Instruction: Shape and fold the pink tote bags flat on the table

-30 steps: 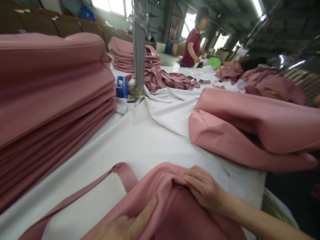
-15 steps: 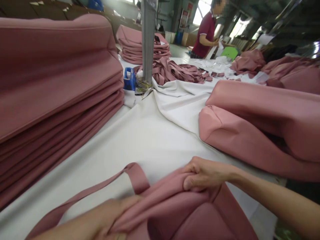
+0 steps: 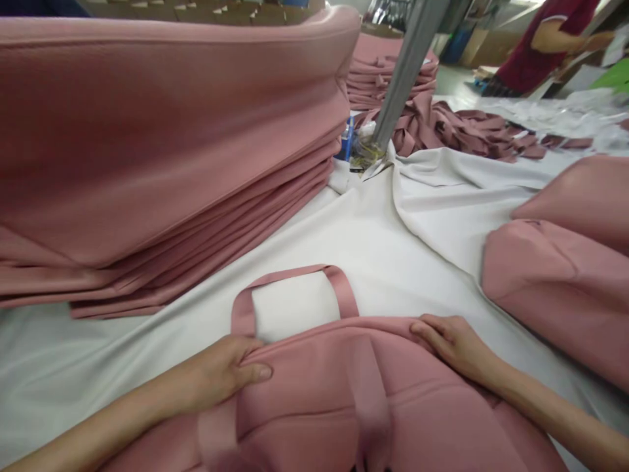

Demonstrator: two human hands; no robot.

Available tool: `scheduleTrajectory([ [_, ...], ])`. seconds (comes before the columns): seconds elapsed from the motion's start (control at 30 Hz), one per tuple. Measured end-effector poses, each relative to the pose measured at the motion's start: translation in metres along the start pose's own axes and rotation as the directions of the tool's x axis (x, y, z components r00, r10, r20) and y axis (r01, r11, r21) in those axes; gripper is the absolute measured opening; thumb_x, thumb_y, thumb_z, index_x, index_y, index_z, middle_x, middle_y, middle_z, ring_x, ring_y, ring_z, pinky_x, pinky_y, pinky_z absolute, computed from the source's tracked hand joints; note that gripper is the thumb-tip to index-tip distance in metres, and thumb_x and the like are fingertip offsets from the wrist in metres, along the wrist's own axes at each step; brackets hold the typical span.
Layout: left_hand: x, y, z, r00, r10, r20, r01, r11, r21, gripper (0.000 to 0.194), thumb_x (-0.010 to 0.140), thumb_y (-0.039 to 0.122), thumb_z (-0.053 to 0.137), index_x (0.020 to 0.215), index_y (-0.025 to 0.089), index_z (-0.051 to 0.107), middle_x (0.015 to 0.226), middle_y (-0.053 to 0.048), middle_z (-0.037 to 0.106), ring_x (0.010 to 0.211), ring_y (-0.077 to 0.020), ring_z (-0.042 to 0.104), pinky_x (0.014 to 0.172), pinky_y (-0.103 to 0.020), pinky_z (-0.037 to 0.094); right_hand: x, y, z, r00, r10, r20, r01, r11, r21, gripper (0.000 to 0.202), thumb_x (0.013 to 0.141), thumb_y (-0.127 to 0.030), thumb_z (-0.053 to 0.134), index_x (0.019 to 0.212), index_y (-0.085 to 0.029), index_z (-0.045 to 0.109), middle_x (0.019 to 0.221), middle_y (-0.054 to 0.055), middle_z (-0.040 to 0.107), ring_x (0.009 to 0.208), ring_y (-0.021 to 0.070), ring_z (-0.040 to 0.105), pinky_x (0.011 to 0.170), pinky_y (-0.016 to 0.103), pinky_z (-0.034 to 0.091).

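Observation:
A pink bag (image 3: 304, 373) with strap handles lies in front of me on the white cloth, partly cut off by the lower edge of the view. My left hand (image 3: 228, 370) grips its upper edge near the left handle end, thumb on the near side and fingers behind. At the right end of the same edge, my right hand (image 3: 455, 344) pinches the material. The far handle (image 3: 341, 288) stands out beyond the edge as a loop, while the near strap (image 3: 369, 393) hangs over the front panel.
A tall stack of folded pink bags (image 3: 196, 196) rises on the left. Pink bags (image 3: 550, 275) lie at the right. A grey post (image 3: 410, 72) stands beyond, beside a pile of pink straps (image 3: 472, 131). A person in a dark red shirt (image 3: 550, 49) works farther back.
Both hands have spread the bunched bag, so its upper edge now runs nearly straight between them. The handle loop now stands beyond that edge. My view has swung left.

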State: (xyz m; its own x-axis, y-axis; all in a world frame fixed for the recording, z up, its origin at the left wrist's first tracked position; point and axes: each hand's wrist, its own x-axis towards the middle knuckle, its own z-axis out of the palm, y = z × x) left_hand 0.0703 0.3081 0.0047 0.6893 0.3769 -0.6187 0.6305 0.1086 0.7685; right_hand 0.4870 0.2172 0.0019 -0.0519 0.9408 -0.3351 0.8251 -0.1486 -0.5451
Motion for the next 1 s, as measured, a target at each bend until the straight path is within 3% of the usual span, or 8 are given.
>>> scheduleTrajectory([
  [0.1, 0.019, -0.009, 0.005, 0.997, -0.07, -0.009, 0.07, 0.997, -0.042, 0.041, 0.081, 0.055, 0.056, 0.087, 0.016, 0.067, 0.084, -0.002, 0.069, 0.08, -0.0221, 0.062, 0.064, -0.024, 0.046, 0.013, -0.011, -0.006, 0.991, 0.03, 0.131, -0.033, 0.999, 0.02, 0.053, 0.093, -0.063, 0.034, 0.064, -0.02, 0.047, 0.058, -0.001, 0.048, 0.058, 0.0157, 0.043, 0.053, 0.028, 0.027],
  [0.2, 0.022, -0.006, 0.005, 0.987, -0.075, -0.139, 0.086, 0.993, 0.077, 0.033, 0.08, 0.05, 0.059, 0.084, 0.018, 0.066, 0.082, 0.0, 0.068, 0.081, -0.0219, 0.062, 0.065, -0.024, 0.042, 0.022, -0.043, -0.014, 0.98, -0.012, 0.2, 0.006, 0.999, 0.033, 0.053, 0.096, -0.06, 0.03, 0.069, -0.02, 0.051, 0.067, 0.0, 0.054, 0.064, 0.0166, 0.047, 0.058, 0.027, 0.031],
  [0.37, -0.001, 0.004, 0.003, 0.96, -0.056, -0.274, 0.132, 0.955, 0.267, 0.033, 0.085, 0.052, 0.052, 0.084, 0.022, 0.066, 0.083, 0.001, 0.069, 0.078, -0.0202, 0.061, 0.065, -0.025, 0.038, 0.021, -0.086, -0.003, 0.996, -0.064, 0.061, 0.072, 0.985, -0.156, 0.048, 0.097, -0.053, 0.034, 0.073, -0.021, 0.06, 0.072, 0.002, 0.062, 0.069, 0.02, 0.053, 0.067, 0.031, 0.035],
  [0.53, -0.027, -0.001, 0.003, 0.955, -0.094, -0.283, 0.184, 0.932, 0.312, 0.043, 0.089, 0.058, 0.044, 0.076, 0.024, 0.066, 0.076, 0.0, 0.067, 0.071, -0.0189, 0.06, 0.062, -0.026, 0.035, 0.008, -0.056, 0.009, 0.954, 0.024, 0.3, -0.07, 0.987, 0.144, 0.055, 0.096, -0.059, 0.034, 0.072, -0.02, 0.065, 0.074, 0.001, 0.066, 0.065, 0.019, 0.055, 0.056, 0.027, 0.037],
  [0.63, -0.024, -0.007, 0.005, 0.947, -0.12, -0.299, 0.223, 0.914, 0.339, 0.049, 0.091, 0.061, 0.039, 0.075, 0.025, 0.067, 0.073, -0.001, 0.067, 0.069, -0.0196, 0.061, 0.061, -0.028, 0.034, 0.016, -0.036, 0.024, 0.927, 0.058, 0.37, -0.123, 0.98, 0.154, 0.056, 0.093, -0.063, 0.037, 0.071, -0.019, 0.064, 0.074, 0.001, 0.067, 0.063, 0.0185, 0.054, 0.055, 0.027, 0.036],
  [0.8, -0.014, -0.007, 0.011, 0.896, -0.135, -0.423, 0.335, 0.831, 0.443, 0.052, 0.09, 0.066, 0.036, 0.081, 0.026, 0.067, 0.082, -0.005, 0.07, 0.081, -0.0275, 0.065, 0.066, -0.032, 0.038, 0.035, -0.036, 0.032, 0.975, 0.019, 0.223, -0.005, 0.998, -0.063, 0.061, 0.094, -0.063, 0.033, 0.056, -0.02, 0.056, 0.056, 0.001, 0.061, 0.052, 0.0189, 0.05, 0.051, 0.03, 0.026],
  [0.93, -0.029, -0.009, 0.013, 0.788, -0.015, -0.615, 0.376, 0.803, 0.462, 0.05, 0.086, 0.067, 0.042, 0.102, 0.024, 0.061, 0.105, -0.008, 0.067, 0.096, -0.0298, 0.062, 0.077, -0.037, 0.043, 0.038, -0.055, 0.015, 0.997, -0.062, -0.043, 0.049, 0.963, -0.264, 0.041, 0.088, -0.057, 0.049, 0.098, -0.022, 0.066, 0.085, 0.006, 0.069, 0.076, 0.0246, 0.061, 0.065, 0.032, 0.039],
  [1.0, -0.035, -0.014, 0.008, 0.782, -0.044, -0.621, 0.376, 0.829, 0.415, 0.058, 0.083, 0.071, 0.043, 0.111, 0.022, 0.058, 0.117, -0.01, 0.063, 0.104, -0.0304, 0.06, 0.086, -0.039, 0.043, 0.043, -0.063, 0.011, 0.996, -0.081, -0.043, 0.067, 0.962, -0.266, 0.047, 0.086, -0.061, 0.05, 0.106, -0.02, 0.062, 0.092, 0.008, 0.068, 0.082, 0.025, 0.061, 0.07, 0.034, 0.041],
])
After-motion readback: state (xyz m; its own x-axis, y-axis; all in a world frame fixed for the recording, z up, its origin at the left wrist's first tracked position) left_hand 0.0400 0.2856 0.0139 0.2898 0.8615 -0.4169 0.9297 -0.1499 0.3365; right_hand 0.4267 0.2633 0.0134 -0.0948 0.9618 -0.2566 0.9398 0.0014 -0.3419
